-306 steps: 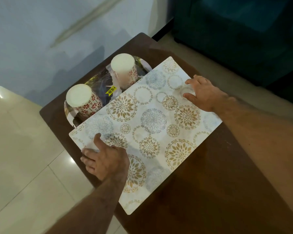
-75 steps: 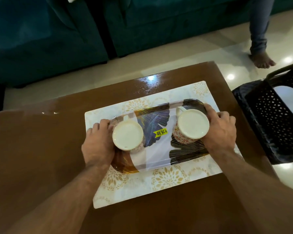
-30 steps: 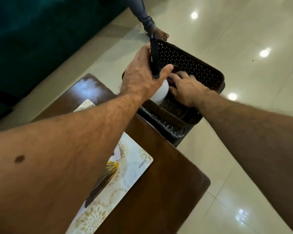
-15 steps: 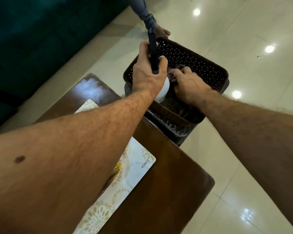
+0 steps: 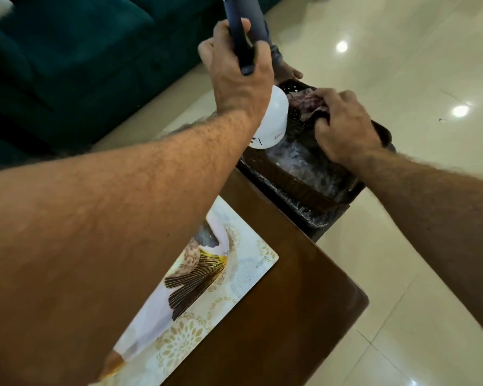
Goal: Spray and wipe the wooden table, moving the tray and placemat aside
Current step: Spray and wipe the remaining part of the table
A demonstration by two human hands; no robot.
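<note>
Since half a second ago the left hand (image 5: 239,76) has lifted the one white spray bottle (image 5: 271,121) up clear of the dark basket (image 5: 299,188), fingers wrapped round its dark trigger head. Right hand (image 5: 343,129) is down in the basket, pinching one crumpled cloth (image 5: 304,103). One placemat (image 5: 207,296) lies on the wooden table (image 5: 299,302), near its corner, one tray (image 5: 190,277) on top, mostly hidden by the left forearm. A second person's foot (image 5: 287,72) shows behind the basket.
</note>
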